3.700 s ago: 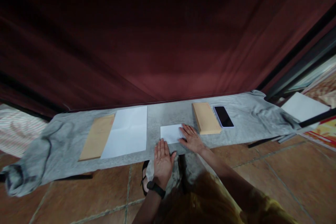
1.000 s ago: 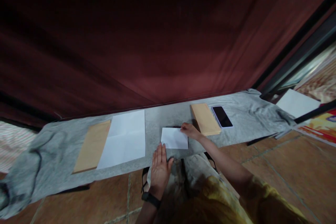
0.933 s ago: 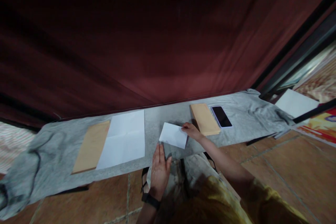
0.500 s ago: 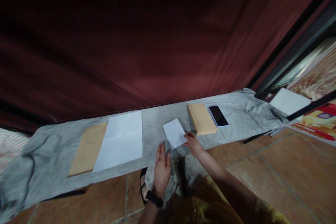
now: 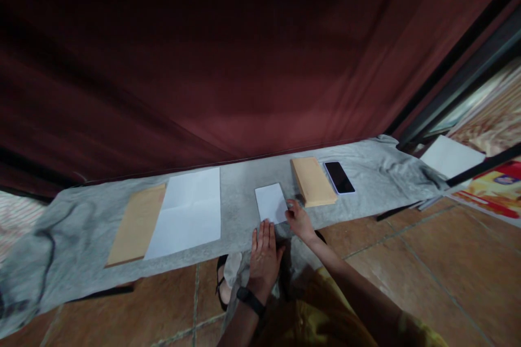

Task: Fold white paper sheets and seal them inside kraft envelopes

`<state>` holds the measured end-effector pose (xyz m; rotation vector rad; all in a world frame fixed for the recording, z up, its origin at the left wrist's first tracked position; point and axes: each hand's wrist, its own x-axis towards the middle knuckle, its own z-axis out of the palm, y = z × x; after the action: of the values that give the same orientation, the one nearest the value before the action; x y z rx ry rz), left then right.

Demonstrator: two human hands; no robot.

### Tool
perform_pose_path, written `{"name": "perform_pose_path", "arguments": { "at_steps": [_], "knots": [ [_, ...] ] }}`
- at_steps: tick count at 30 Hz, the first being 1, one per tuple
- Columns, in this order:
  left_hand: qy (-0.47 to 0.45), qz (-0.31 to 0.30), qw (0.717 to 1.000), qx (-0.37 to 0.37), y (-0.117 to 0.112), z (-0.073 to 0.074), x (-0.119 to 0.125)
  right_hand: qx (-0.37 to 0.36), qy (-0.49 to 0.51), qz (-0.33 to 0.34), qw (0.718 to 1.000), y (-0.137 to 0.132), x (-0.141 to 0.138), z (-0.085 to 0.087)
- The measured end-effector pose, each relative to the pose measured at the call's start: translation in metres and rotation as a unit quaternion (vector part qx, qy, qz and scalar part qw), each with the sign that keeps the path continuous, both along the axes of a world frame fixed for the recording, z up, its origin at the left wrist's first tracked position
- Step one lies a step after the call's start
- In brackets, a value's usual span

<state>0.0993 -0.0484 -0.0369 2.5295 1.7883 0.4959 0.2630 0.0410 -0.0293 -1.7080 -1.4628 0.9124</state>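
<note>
A small folded sheet of white paper [image 5: 270, 200] lies on the grey cloth in front of me. My left hand [image 5: 265, 252], wearing a black wristband, is flat with fingers stretched out, its fingertips on the paper's near edge. At the right edge of the same paper is my right hand [image 5: 300, 221]; its fingers are curled, with thumb and forefinger closed at that edge. Just beyond it lies a stack of tan envelopes [image 5: 314, 181].
A phone [image 5: 340, 178] lies right of the stack. On the left are a large creased white sheet [image 5: 189, 211] and a tan envelope [image 5: 136, 222]. Grey cloth [image 5: 240, 195] covers the narrow table, with a dark red curtain [image 5: 244, 92] behind it.
My left hand has moved right and forward onto the paper's near edge. The folded paper has turned straighter. My right hand stays by its right edge.
</note>
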Motion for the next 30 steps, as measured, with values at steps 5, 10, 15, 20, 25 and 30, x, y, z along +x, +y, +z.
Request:
{"name": "perform_pose_path", "arguments": {
  "at_steps": [5,10,15,20,25,30],
  "knots": [
    [0.009,0.007,1.0,-0.012,0.001,0.004,0.005,-0.005,-0.034,0.015,0.999,0.003,0.002,0.005],
    [0.025,0.013,1.0,-0.008,-0.001,0.003,0.008,0.0,-0.07,0.028,0.997,0.003,0.003,0.008],
    [0.044,0.034,0.998,0.008,-0.006,0.003,0.01,0.02,-0.14,0.032,0.989,-0.006,0.005,0.017],
    [0.043,0.031,0.999,0.013,-0.004,0.009,0.014,0.169,-0.227,0.109,0.953,-0.009,-0.003,0.027],
    [0.048,0.043,0.998,-0.003,-0.002,0.01,0.017,0.215,-0.18,0.27,0.921,-0.007,-0.02,0.026],
    [0.047,0.023,0.999,-0.005,-0.005,0.006,0.018,0.21,-0.232,0.346,0.885,-0.013,-0.02,0.024]
  ]
}}
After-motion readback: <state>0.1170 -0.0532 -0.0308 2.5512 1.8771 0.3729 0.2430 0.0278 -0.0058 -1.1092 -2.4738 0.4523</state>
